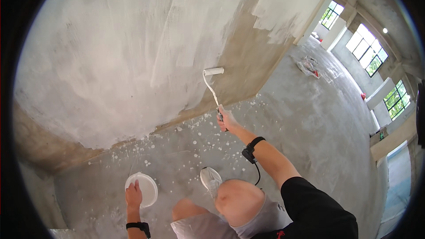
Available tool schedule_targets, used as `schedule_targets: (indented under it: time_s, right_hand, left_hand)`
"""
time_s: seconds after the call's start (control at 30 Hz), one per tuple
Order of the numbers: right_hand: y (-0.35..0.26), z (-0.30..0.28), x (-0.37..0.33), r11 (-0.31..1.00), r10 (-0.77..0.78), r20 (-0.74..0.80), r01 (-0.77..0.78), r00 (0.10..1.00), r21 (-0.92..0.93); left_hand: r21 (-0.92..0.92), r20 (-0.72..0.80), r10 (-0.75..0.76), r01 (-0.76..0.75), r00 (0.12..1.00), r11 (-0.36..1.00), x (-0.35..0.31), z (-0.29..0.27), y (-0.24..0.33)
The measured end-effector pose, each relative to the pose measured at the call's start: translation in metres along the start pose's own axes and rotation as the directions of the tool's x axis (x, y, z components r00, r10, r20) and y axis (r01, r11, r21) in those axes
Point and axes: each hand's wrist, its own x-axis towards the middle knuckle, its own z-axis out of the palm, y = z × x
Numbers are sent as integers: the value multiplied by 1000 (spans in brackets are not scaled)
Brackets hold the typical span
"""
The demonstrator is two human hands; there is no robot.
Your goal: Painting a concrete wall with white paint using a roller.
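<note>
My right hand (226, 118) is closed round the dark handle of a paint roller (214, 71). Its white sleeve lies against the wall (133, 53), at the border between fresh white paint and bare brown-grey surface. White paint coats the roller's bent frame. Low on the left, my left hand (133, 194) grips the rim of a round white bucket (149, 190), fingers closed over its edge. What the bucket holds looks white; its depth cannot be made out.
White paint drops spot the concrete floor (283, 119) along the wall's foot. My shoe (210, 179) stands near them. Crumpled plastic sheeting (308, 67) lies farther off at the right. Windows (367, 48) and pillars line the far side of the room.
</note>
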Motion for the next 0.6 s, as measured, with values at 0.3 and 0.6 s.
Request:
schedule_targets:
  time_s: [0.3,0.6]
  right_hand:
    - [94,-30,10,929,236,168,-171,957,-328]
    - [67,72,-106,579,465,285,-45,838,-814]
  left_hand:
    - [-49,42,29,-27,999,998,2,17,2]
    - [-315,-199,-158,89,967,945,-24,3,7]
